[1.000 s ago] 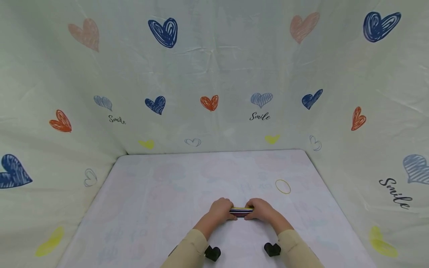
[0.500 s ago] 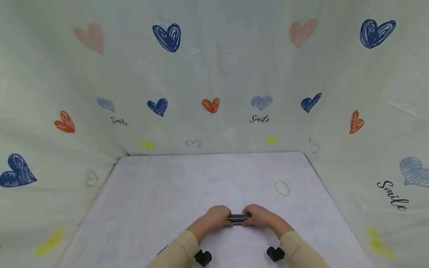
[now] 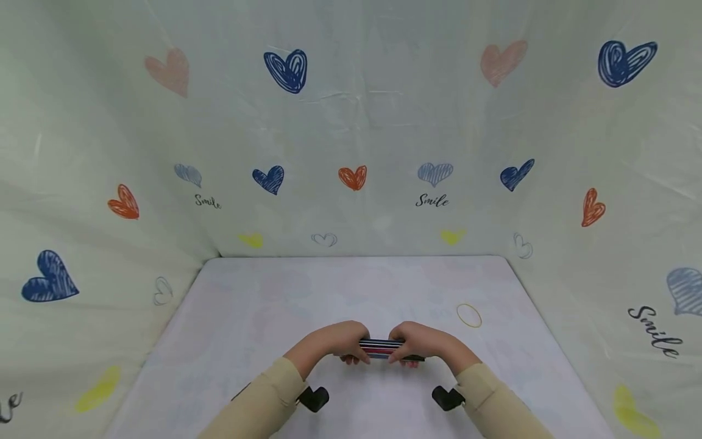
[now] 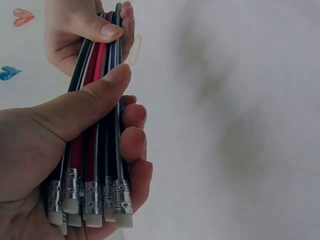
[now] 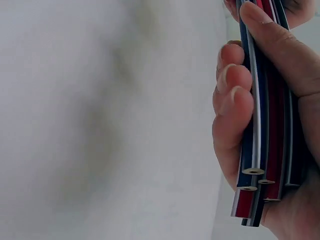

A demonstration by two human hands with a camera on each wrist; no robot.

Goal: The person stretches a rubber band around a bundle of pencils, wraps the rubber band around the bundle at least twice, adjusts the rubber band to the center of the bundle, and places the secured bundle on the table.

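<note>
A bundle of striped pencils (image 3: 379, 348) in dark blue, red, black and silver lies sideways between my hands above the white table. My left hand (image 3: 341, 339) grips the eraser end, fingers curled beneath and thumb across the top. White erasers (image 4: 93, 220) in silver ferrules stick out past the left palm. With my right hand (image 3: 421, 340) I grip the other end, thumb along the pencils. Flat, unsharpened tips (image 5: 253, 171) show there at uneven lengths. A thin yellow ring, like a rubber band (image 3: 469, 315), lies on the table beyond my right hand.
The white table (image 3: 263, 305) has rounded far corners. Pale cloth walls (image 3: 351, 128) printed with hearts and "Smile" enclose it at the back and both sides. Black wrist mounts (image 3: 314, 399) sit at both cuffs.
Both hands have rolled around the bundle, so fingers now show beneath it and more of the pencils' red and silver sides is visible. My elbows have spread. The yellow ring stays on the table.
</note>
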